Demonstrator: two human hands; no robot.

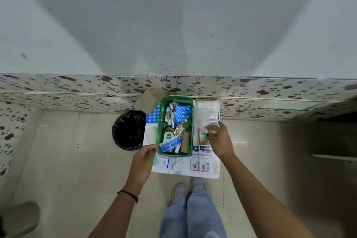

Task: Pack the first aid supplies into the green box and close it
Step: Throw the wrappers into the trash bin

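The open green box [159, 131] stands on a white sheet [193, 174] on the floor. Inside it lie a Dettol bottle [167, 135], blue pill strips [183, 111], a gold foil strip [181, 127] and a brown roll [185, 142]. My left hand [144, 157] rests at the box's near left corner, fingers loosely curled, holding nothing. My right hand [218, 139] is shut on a small clear packet [212, 122] just right of the box, above an orange sanitizer bottle [202, 137]. Two plaster packs [204, 158] lie near the box's right front.
A black-lined bin [128, 130] sits left of the box. A tan block [151, 99] leans at the box's far left corner. A bag of cotton swabs [207, 107] lies at the far right, a small carton [161, 162] in front. My feet [188, 187] stand just behind the sheet.
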